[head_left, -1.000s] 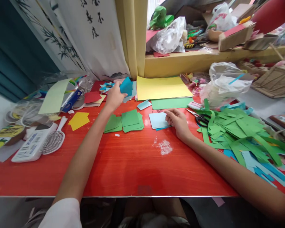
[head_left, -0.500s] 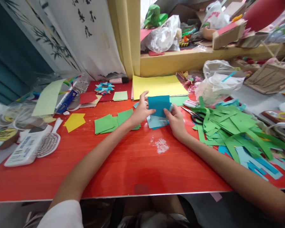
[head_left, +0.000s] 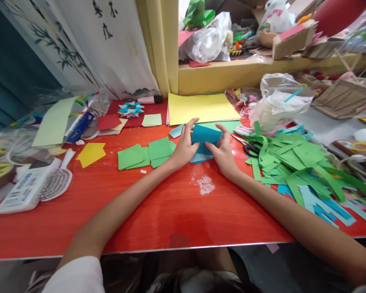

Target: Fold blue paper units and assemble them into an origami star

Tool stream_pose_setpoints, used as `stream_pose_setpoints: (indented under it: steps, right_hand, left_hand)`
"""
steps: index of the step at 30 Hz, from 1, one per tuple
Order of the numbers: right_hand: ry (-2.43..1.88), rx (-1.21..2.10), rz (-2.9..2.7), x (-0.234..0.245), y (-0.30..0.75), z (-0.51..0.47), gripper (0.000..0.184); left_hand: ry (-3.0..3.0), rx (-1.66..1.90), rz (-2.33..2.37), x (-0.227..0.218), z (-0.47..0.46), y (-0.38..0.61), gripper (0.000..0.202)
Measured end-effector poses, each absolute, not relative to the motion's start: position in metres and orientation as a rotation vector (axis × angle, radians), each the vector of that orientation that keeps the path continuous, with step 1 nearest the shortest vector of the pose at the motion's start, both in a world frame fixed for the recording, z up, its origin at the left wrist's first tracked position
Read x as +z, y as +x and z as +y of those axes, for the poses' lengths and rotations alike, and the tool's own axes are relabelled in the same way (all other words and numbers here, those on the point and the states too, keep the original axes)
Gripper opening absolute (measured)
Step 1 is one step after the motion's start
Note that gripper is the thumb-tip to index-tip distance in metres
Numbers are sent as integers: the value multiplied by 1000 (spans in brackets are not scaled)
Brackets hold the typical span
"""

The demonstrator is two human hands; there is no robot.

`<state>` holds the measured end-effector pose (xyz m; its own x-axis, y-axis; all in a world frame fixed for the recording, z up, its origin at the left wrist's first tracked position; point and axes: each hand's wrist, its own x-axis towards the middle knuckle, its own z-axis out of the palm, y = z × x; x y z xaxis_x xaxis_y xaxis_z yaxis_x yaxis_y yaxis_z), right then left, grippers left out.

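Both of my hands grip one teal paper square (head_left: 205, 136) over the middle of the red table (head_left: 158, 211). My left hand (head_left: 184, 146) pinches its left edge, fingers curled over the top. My right hand (head_left: 222, 152) pinches its right edge the same way. Under the square lies a small stack of light blue squares (head_left: 198, 158). Just left of my left hand are two piles of green paper squares (head_left: 146, 152).
Black-handled scissors (head_left: 251, 148) and a heap of green and blue paper strips (head_left: 295, 162) lie to the right. Yellow and green sheets (head_left: 201, 108) sit behind my hands. A yellow scrap (head_left: 90, 153), hairbrush (head_left: 56, 183) and white remote (head_left: 21, 193) are at left. A white smear (head_left: 205, 185) marks the table.
My left hand carried the teal square from the back of the table to the middle. My right hand left the light blue stack and took the square's other side; both now grip it closer.
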<state>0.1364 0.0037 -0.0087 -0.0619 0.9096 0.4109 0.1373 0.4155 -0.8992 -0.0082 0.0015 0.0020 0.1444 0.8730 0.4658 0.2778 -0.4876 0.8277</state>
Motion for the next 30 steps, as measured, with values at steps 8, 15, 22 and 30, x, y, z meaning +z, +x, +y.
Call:
stream_pose_setpoints:
  steps: [8,15,22,30]
  right_hand:
    - [-925,981,-1492,-10,136,3,52]
    - [-905,1024,-1507,-11,135,5,49]
    - [-953,1035,-1514,-13,137,6,43]
    - [-890,994,-1502,-15,134,6,41]
  left_hand:
    - [2029,1414,1337,3,-8,-6,43]
    - [1812,1406,1257,-11,-4,3,64]
    - [1605,1240,1184,-12,-5,6,68]
    - [1655,1214,1355,27,8,-13,39]
